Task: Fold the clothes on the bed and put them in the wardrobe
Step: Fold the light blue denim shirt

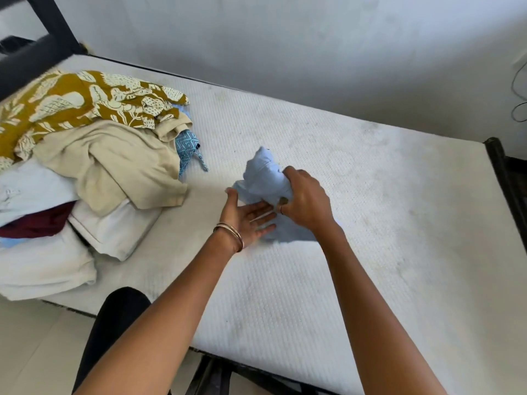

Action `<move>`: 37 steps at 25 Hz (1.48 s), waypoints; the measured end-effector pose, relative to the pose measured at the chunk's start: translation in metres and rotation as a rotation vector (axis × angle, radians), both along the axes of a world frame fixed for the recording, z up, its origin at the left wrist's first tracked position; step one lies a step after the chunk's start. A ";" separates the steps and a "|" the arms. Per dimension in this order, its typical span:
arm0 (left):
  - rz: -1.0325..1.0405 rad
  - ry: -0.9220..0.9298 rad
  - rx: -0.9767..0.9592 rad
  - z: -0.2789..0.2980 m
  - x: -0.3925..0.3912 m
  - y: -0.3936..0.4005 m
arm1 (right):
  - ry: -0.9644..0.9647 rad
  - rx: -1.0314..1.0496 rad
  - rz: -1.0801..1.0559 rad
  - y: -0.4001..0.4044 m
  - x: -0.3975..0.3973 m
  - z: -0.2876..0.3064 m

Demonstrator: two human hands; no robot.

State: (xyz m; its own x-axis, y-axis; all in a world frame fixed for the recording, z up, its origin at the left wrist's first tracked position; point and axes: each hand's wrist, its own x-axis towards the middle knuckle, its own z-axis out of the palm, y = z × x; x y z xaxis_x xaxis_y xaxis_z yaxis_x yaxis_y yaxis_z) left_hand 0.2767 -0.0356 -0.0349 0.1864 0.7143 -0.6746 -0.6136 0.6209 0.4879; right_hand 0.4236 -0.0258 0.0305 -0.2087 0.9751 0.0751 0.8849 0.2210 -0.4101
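Near edge: dark-clad leg [114,332] at bed's near-left side, tiled floor [31,346] beneath. Both forearms reach fwd over the mattress [285,295], converging twd centre.

L hand [251,216]: palm up, fingers straight and relaxed, gripping nothing; fingertips point right, lying just under the cloth's near edge. Thin bangles [231,233] on the wrist.

R hand [303,199]: back of hand up, fingers curled, bunching the light blue garment [263,181] in a grasp; ring on one finger. Wrist bent slightly down.

Garment: crumpled, mid-bed, upper part lifted into a peak, lower part lying on mattress under R wrist.

Left, further back: pile of unfolded clothes [85,172], white pieces lowest, maroon bit, beige shirt [119,163] over them, teal patterned item [186,149] poking out at right, mustard floral print fabric [74,101] at far side.

Far: dark bed frame [42,47] at left corner, pale wall [285,47], cables [517,95] far right.
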 end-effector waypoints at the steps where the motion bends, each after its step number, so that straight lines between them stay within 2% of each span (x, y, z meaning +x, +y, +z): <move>1: -0.031 -0.076 0.044 0.004 0.001 0.002 | -0.130 0.145 0.027 -0.007 0.001 0.005; 3: -0.085 -0.144 0.094 0.002 0.003 0.004 | -0.348 0.423 0.057 -0.029 0.002 -0.010; 5: -0.140 -0.046 0.017 -0.024 -0.001 0.000 | -0.421 0.542 0.077 -0.065 0.008 -0.056; 7: -0.277 0.173 -0.092 -0.063 -0.012 -0.020 | -0.454 0.502 0.173 -0.114 0.018 -0.119; 9: -0.411 0.339 -0.183 -0.097 -0.018 -0.053 | -0.521 0.272 0.282 -0.167 0.028 -0.170; 10: -0.416 0.368 -0.164 -0.111 -0.019 -0.068 | -0.524 0.140 0.290 -0.186 0.033 -0.184; 12: -0.336 0.417 -0.025 -0.120 -0.012 -0.088 | -0.420 -0.051 0.252 -0.200 0.041 -0.193; 14: -0.378 0.651 0.110 -0.121 -0.002 -0.091 | -0.195 -0.093 0.233 -0.187 0.051 -0.182; 15: -0.419 0.800 0.104 -0.121 0.004 -0.089 | -0.064 -0.115 0.163 -0.177 0.055 -0.172; 17: -0.444 1.006 0.041 -0.125 0.014 -0.083 | 0.136 -0.106 -0.144 -0.153 0.062 -0.162; 19: -0.396 1.052 -0.008 -0.127 0.019 -0.080 | 0.318 -0.168 -0.581 -0.132 0.073 -0.163; 20: -0.357 1.052 -0.015 -0.128 0.020 -0.080 | 0.415 -0.280 -0.728 -0.124 0.078 -0.165; 21: -0.322 1.048 -0.035 -0.127 0.022 -0.080 | 0.464 -0.410 -0.776 -0.120 0.082 -0.167; 23: -0.269 1.019 -0.080 -0.122 0.025 -0.080 | 0.496 -0.610 -0.727 -0.114 0.085 -0.174; 24: -0.261 0.986 -0.087 -0.117 0.026 -0.079 | 0.575 -0.660 -0.726 -0.112 0.084 -0.174; 26: -0.281 0.852 -0.082 -0.103 0.022 -0.079 | 0.806 -0.715 -0.731 -0.111 0.087 -0.171; 29: -0.453 0.501 -0.077 -0.081 0.009 -0.076 | 1.012 -0.817 -0.652 -0.117 0.102 -0.158; 31: -0.528 0.357 -0.019 -0.070 0.014 -0.079 | 1.061 -0.833 -0.596 -0.128 0.113 -0.147; 37: -0.537 0.252 0.173 -0.052 0.104 -0.090 | 1.167 -0.647 -0.654 -0.172 0.196 -0.102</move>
State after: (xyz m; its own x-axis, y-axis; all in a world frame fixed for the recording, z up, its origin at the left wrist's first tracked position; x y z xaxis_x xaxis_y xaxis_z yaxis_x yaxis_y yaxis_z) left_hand 0.3807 -0.1258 -0.0874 0.4001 0.6678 -0.6277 -0.0899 0.7102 0.6982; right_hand 0.6197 -0.1976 -0.0719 0.1404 0.7990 -0.5847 -0.1365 -0.5693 -0.8107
